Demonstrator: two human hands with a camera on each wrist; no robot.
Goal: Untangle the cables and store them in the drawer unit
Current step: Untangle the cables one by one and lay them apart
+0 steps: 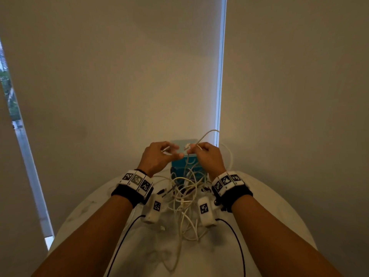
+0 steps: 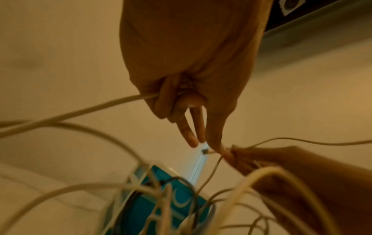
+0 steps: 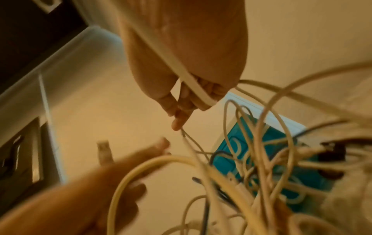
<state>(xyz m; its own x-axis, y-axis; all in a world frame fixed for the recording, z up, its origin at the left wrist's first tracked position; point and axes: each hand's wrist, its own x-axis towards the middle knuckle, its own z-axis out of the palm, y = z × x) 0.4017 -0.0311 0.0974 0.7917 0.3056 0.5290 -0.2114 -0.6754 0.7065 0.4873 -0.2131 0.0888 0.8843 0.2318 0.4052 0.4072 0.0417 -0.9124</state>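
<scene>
A tangle of white cables (image 1: pixel 185 198) lies on the round white table (image 1: pixel 269 206), partly draped over the teal drawer unit (image 1: pixel 189 141) behind it. Both hands are raised above the pile, close together. My left hand (image 1: pixel 171 151) pinches a white cable (image 2: pixel 112 101) between thumb and forefinger, its other fingers stretched out. In the right wrist view its plug end (image 3: pixel 103 151) sticks up from that hand. My right hand (image 1: pixel 192 150) grips another white cable (image 1: pixel 207 133) that loops upward, and a flat white cable (image 3: pixel 181 71) runs across its palm. The drawer unit (image 3: pixel 231 152) has cables hanging over its front.
A few dark cables (image 1: pixel 179 190) are mixed into the pile. Closed roller blinds (image 1: pixel 119 76) hang behind the table, with a bright gap (image 1: pixel 220 76) between them. Black leads (image 1: pixel 127 232) run from the wrist cameras across the table's near side.
</scene>
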